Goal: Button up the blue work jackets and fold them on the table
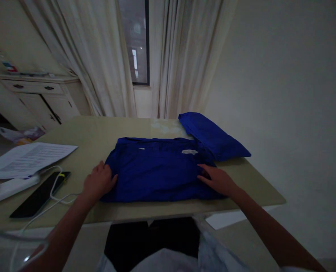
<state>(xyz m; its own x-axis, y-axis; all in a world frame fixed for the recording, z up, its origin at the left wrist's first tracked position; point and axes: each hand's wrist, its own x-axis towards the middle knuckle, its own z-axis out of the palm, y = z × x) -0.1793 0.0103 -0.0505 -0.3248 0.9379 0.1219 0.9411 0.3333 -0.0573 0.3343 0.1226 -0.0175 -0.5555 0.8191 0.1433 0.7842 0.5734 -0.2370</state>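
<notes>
A folded blue garment (156,173) lies flat on the table before me, with a white patch near its upper right part. My left hand (98,179) rests at the garment's left edge, fingers spread and thumb on the fabric. On the opposite side, my right hand (217,179) lies on the garment's right part, with its thumb and fingers apart. Neither hand lifts the fabric; the undersides of the fingers are hidden. Behind the right hand, a second folded blue cloth bundle (213,136) touches or slightly overlaps the garment's upper right corner.
On the pale table (100,130), a printed sheet (29,158), a long white device (12,189), a dark phone-like slab (39,196) and a white cable (53,189) lie at the left. A wall (292,113) borders the right side. Curtains (100,56) hang behind.
</notes>
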